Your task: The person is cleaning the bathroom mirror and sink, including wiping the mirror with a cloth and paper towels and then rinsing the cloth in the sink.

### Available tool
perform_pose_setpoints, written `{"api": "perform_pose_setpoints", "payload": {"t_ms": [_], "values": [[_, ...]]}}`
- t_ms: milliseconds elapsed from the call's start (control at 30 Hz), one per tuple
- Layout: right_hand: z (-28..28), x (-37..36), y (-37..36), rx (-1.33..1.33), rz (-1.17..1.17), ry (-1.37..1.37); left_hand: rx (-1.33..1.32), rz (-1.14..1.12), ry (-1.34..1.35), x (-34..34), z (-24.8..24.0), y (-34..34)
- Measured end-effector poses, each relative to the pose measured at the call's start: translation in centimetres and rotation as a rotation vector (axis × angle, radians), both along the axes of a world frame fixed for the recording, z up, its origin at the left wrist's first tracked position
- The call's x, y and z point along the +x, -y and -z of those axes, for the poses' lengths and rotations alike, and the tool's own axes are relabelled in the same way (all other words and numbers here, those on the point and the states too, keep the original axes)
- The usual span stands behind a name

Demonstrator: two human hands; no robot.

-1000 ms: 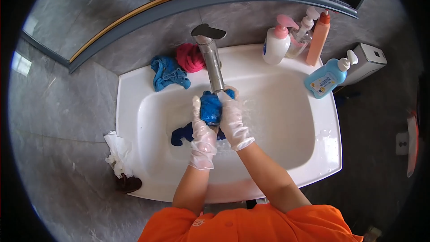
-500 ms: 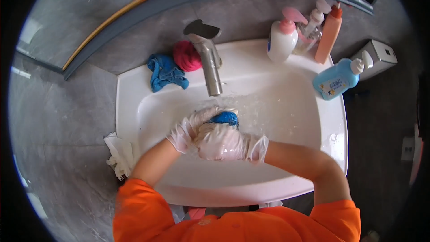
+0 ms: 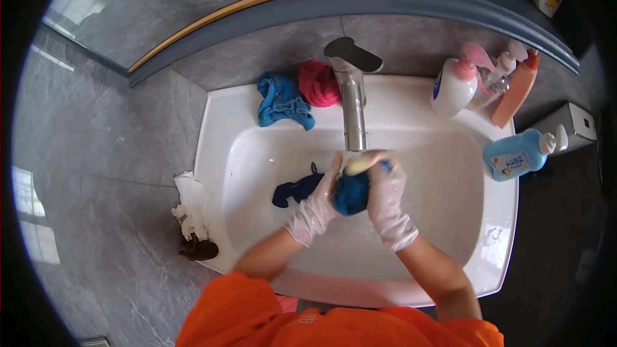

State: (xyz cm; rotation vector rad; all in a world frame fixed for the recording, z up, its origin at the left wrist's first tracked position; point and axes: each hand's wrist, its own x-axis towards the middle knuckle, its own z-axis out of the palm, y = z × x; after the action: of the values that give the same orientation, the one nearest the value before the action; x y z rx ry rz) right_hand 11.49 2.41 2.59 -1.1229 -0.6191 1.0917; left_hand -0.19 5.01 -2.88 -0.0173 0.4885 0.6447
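Both my hands wear thin, wet, see-through gloves and are raised over the sink basin point(image 3: 424, 244), just below the spout of the faucet point(image 3: 354, 115). Between them is a wet blue cloth point(image 3: 351, 196). My left hand point(image 3: 323, 198) is closed on its left side. My right hand point(image 3: 389, 196) grips the cloth from the right, and its fingers reach over a cream-coloured oval piece that looks like a bar of soap point(image 3: 358, 166), lying against the cloth's top. A dark navy cloth point(image 3: 297, 191) lies in the basin beside my left hand.
On the sink's back ledge rest a crumpled blue cloth point(image 3: 281, 104) and a pink cloth point(image 3: 319, 83). Several pump bottles, including a white one point(image 3: 454, 88) and a light blue one point(image 3: 516, 155), line the right corner. White tissue point(image 3: 191, 202) hangs by the left rim.
My hands have turned more upright and drawn apart around the blue cloth, uncovering more of it and the cream piece. The navy cloth now shows in the basin. The whole view has shifted.
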Motion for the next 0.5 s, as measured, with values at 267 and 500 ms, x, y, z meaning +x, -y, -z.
{"api": "perform_pose_setpoints", "payload": {"t_ms": [267, 500], "values": [[0.7, -1.1, -3.6, 0.2, -0.142, 1.113, -0.12, -0.365, -0.07, 1.7, 0.5, 0.4], [-0.6, -2.9, 1.9, 0.797, -0.627, 1.133, 0.082, 0.53, -0.446, -1.3, -7.1, -0.8]]}}
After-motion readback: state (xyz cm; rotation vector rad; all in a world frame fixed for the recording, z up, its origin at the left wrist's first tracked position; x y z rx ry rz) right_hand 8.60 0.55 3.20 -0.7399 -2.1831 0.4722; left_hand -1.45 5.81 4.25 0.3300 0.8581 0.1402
